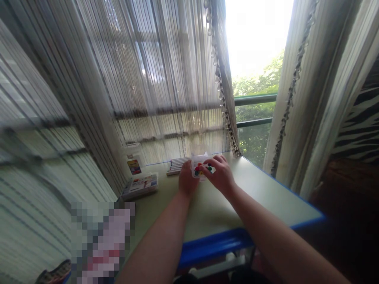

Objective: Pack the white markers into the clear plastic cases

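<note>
Box (194, 162) of coloured pieces (197, 169) is sitting between left hand (187, 179) and right hand (221, 172).
The left is gripping its side; the right is reaching in, thumb and forefinger bent, whether pinching a piece I cannot tell.

Head-worn view; faces forward, down over table (263, 189)

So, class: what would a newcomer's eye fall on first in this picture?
Probably the bright window, right of centre at the top, between striped curtains. Next, perhaps, the small clear box near the table's far side: the left hand holds it while the right hand's fingers are at its colourful pieces. The blue front edge stands out lower down.
</note>
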### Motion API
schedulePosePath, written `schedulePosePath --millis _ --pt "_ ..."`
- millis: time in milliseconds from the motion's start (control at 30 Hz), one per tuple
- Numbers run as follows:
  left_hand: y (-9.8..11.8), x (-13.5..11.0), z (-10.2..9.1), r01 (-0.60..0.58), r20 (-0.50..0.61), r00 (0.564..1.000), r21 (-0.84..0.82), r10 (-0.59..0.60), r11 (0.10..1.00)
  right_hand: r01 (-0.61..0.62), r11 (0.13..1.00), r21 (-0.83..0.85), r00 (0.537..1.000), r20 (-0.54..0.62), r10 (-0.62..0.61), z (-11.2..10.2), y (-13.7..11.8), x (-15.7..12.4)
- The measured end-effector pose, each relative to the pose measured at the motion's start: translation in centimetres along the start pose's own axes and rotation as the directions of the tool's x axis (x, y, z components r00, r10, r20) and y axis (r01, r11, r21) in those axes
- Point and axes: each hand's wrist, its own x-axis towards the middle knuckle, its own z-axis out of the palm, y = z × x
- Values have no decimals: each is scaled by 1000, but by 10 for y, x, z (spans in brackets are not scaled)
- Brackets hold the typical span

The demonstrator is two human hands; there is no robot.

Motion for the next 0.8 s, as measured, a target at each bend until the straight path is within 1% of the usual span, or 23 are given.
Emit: schedulePosePath --millis 100,200,400,533,800 --pt "3 0 -1 -22 23 1000 24 21 999 26 1000 -14 1000 0 -26 -1 -2 -1" --pt "4 0 -2 -36 21 999 38 35 999 39 999 -35 999 6 -39 -1 -3 -1" --pt "-2 -1 2 -71 4 997 39 71 997 -10 998 -56 1000 12 11 -3 -1 1" --pt "-4 -1 5 -53 -10 999 22 53 998 -28 1000 -13 999 27 28 -4 -2 3" --pt "-6 -1 4 -58 -6 998 -7 58 998 17 995 96 999 43 -21 -2 0 1"
